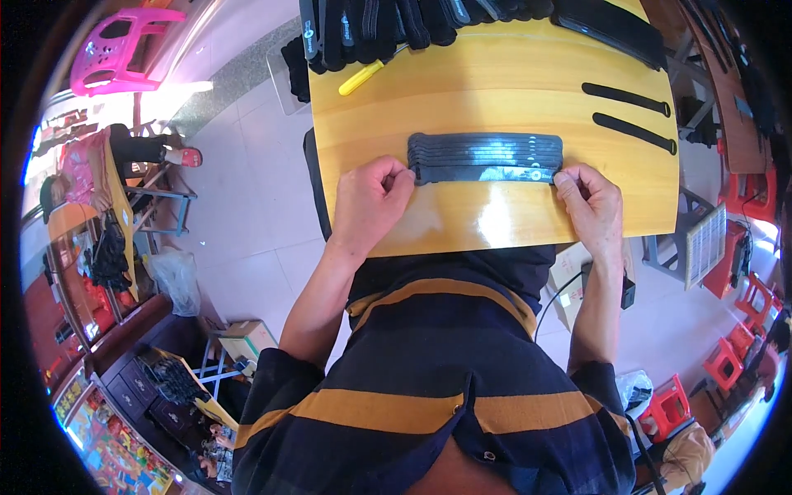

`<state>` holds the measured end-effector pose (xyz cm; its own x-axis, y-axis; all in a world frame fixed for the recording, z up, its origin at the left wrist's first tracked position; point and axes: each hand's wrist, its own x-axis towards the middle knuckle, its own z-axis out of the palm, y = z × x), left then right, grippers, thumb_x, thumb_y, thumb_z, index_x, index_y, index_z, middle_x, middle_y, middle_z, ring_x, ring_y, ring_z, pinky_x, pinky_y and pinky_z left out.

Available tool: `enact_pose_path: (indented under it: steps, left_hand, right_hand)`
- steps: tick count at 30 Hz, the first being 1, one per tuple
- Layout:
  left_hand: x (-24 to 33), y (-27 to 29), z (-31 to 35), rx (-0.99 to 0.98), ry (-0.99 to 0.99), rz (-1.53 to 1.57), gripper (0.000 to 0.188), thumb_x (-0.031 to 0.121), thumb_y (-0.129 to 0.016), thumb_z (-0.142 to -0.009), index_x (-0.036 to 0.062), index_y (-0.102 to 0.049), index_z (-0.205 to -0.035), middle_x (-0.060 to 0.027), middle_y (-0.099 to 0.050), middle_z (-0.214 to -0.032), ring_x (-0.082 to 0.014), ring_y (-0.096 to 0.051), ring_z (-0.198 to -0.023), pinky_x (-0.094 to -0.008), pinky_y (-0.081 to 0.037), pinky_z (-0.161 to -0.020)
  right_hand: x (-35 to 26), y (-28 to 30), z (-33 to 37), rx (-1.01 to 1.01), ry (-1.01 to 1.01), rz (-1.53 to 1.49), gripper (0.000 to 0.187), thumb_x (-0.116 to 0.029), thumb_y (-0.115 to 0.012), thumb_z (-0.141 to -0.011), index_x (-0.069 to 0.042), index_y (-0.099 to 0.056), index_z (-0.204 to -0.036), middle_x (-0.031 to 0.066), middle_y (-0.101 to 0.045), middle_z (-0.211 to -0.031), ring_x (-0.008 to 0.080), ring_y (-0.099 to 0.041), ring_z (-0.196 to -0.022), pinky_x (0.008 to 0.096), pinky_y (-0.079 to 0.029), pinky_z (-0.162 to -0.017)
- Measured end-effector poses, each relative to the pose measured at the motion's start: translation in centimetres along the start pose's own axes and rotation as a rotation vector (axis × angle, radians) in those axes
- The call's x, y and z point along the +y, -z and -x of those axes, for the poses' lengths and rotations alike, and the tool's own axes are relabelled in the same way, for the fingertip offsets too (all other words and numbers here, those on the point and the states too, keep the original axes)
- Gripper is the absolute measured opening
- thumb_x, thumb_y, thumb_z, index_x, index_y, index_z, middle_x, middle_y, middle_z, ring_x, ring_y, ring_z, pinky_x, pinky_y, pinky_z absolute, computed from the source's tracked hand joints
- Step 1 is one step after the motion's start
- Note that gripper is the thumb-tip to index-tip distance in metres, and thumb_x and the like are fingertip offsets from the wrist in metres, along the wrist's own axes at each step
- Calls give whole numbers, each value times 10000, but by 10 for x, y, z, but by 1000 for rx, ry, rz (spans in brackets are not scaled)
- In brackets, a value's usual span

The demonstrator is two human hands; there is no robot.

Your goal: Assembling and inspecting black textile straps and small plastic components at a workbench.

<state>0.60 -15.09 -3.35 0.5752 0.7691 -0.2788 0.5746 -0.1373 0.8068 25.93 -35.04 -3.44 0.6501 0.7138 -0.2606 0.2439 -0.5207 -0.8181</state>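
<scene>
A row of overlapping black straps (478, 151) lies on the yellow wooden table (487, 91) in front of me. The strap nearest me (470, 173) sits lowest in the row. My left hand (373, 202) is closed in a pinch at that strap's left end. At its right end, my right hand (592, 206) pinches with thumb and forefinger. Two single black straps with small slotted heads lie apart at the right, an upper one (623, 96) and a lower one (634, 132).
A pile of black straps (371, 29) covers the table's far left, beside a yellow-handled tool (363, 78). Another black stack (610, 29) lies far right. A seated person (91, 169) is at a bench on the left. Red stools (724, 363) and a pink chair (120, 54) stand around.
</scene>
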Motion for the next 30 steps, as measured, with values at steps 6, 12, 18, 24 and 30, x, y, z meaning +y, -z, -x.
enact_pose_path:
  steps: [6,12,18,24,30]
  left_hand:
    - [5,-1,0,11,-24,-29,164,105,-700,-952,-9,-703,-834,20,-593,-601,-37,-518,-545,-244,-402,-503]
    - [7,1,0,2,40,-6,149,99,-699,-926,-16,-703,-831,-50,-613,-593,-86,-535,-535,-288,-433,-524]
    - [3,1,-1,-6,63,18,148,94,-711,-926,-18,-700,-830,-42,-613,-598,-77,-534,-540,-277,-428,-522]
    - [2,2,1,12,9,-31,178,93,-700,-959,-10,-683,-815,25,-574,-597,-32,-503,-547,-242,-387,-500]
    - [6,-1,-1,3,17,13,140,91,-718,-936,-14,-710,-843,17,-605,-625,-34,-530,-592,-239,-414,-536]
  right_hand:
    - [0,0,0,11,-2,-17,182,-166,-732,-977,-11,-705,-884,-30,-556,-651,59,-474,-619,254,-408,-573]
    - [3,-2,0,-2,-41,-70,184,-174,-726,-983,-18,-710,-887,-28,-581,-658,53,-494,-619,247,-423,-577]
    - [3,-3,-1,12,-32,-27,195,-195,-738,-972,-23,-716,-883,-12,-600,-655,56,-517,-622,253,-438,-580]
    - [-1,-4,-2,17,-38,7,190,-191,-742,-964,-21,-722,-881,-6,-605,-646,61,-524,-611,256,-441,-576]
    - [-3,-1,-3,33,-64,10,189,-176,-744,-956,-10,-713,-870,-9,-592,-641,59,-505,-608,259,-431,-575]
